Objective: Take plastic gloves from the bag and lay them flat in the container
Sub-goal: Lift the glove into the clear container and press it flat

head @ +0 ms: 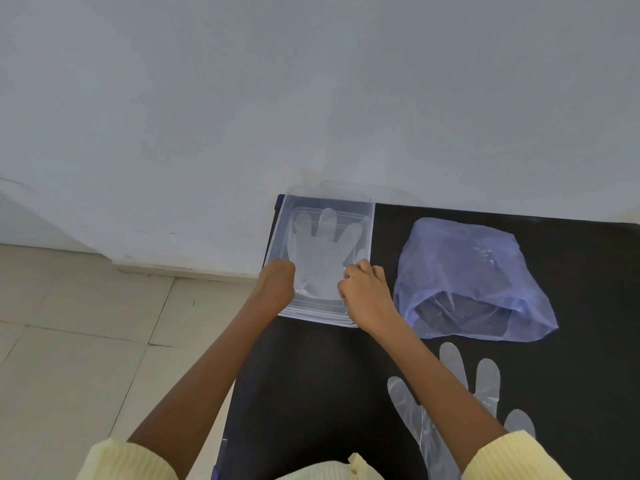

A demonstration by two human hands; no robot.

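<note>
A clear plastic container (367, 233) stands at the far left corner of the black table. A see-through plastic glove (320, 258) lies flat inside it, fingers pointing away from me. My left hand (277, 284) pinches the glove's cuff at its left side. My right hand (363, 292) pinches the cuff at its right side. Both hands rest at the container's near end. To the right lies a bluish plastic bag (464, 268), its mouth open toward me. A second clear glove (457, 386) lies flat on the table near me, partly hidden by my right forearm.
The black table (311, 375) ends at its left edge beside the container, with pale floor tiles (86, 341) below. A grey-white wall (242, 98) rises right behind the table. My yellow sleeves (512, 459) fill the lower corners.
</note>
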